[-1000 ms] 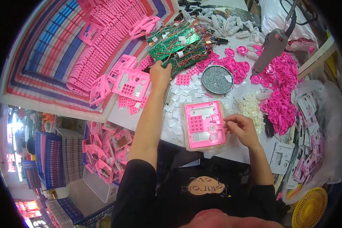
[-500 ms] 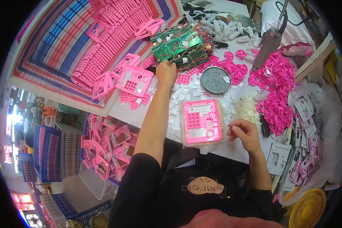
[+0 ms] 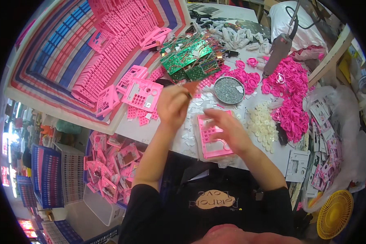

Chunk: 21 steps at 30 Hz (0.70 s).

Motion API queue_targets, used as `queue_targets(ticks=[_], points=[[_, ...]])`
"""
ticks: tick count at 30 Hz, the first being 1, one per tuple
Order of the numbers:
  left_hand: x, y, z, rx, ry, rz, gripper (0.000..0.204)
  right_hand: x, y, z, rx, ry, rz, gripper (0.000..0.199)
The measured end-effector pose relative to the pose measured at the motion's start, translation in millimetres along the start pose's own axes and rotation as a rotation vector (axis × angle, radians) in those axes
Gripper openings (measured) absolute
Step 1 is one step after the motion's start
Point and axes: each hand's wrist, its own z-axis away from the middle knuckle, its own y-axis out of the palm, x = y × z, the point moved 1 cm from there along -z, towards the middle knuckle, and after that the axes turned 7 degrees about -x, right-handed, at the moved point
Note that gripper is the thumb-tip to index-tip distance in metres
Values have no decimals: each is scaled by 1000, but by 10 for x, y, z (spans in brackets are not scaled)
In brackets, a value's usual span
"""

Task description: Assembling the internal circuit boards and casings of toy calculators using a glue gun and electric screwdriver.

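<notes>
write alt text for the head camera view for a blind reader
A person's left hand holds a brownish flat piece above a cluttered white worktable, while the open right hand is over a pink plastic casing. Beyond them lie green circuit boards and a round dish of small grey parts, with pink ring-shaped parts heaped to the right.

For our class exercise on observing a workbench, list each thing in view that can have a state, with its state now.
Left hand: closed on a thin brown piece, blurred
Right hand: open, over the pink casing
Pink casing: lying flat, partly hidden
Round dish: filled with small grey pieces
Grey tool: hanging, tip down
Green circuit boards: piled, wires attached
</notes>
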Motion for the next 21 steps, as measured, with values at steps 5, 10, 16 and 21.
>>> queue_targets(ticks=[5, 10, 16, 21], points=[[-686, -404, 46, 380, -115, 9, 33, -148, 78, -306, -46, -55, -192, 24], [-751, -519, 413, 102, -1139, 532, 29, -32, 128, -205, 94, -99, 165, 20], [-774, -467, 677, 379, -1240, 616, 27, -29, -81, -78, -123, -101, 124, 15], [-726, -363, 849, 41, -1437, 958, 32, -228, -234, -30, -308, 1, -219, 17]])
